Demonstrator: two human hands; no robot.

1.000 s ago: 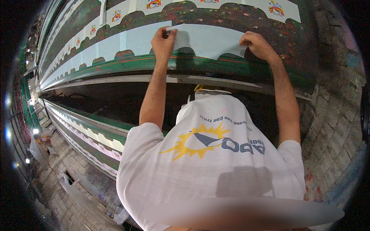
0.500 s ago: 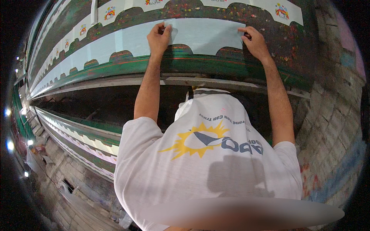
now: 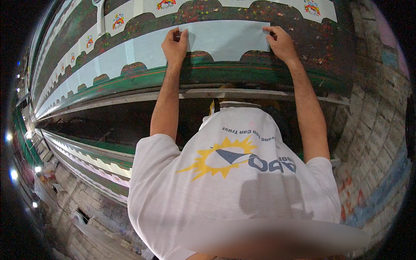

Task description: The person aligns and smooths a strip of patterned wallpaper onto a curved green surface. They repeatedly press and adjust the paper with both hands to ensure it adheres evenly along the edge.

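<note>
A pale blue cut panel with scooped notches along its near edge lies on the dark, paint-flecked table. My left hand is at its upper left, thumb and fingertips closed on the edge where it meets the neighbouring panel in the row. At the upper right corner, my right hand pinches the edge between thumb and forefinger. Whether the panel is cloth or paper, I cannot tell. More pale blue panels run in a row off to the left.
Beyond the blue row lies a row of white panels printed with small colourful pictures. A white handled tool rests at the upper left. The table's near rail runs before me. Behind on the left stands another table with panels; a block wall is at right.
The view has shifted slightly, so table and hands appear a little further left. My right fingers have closed more tightly at the panel's corner. My left hand stays at the same edge.
</note>
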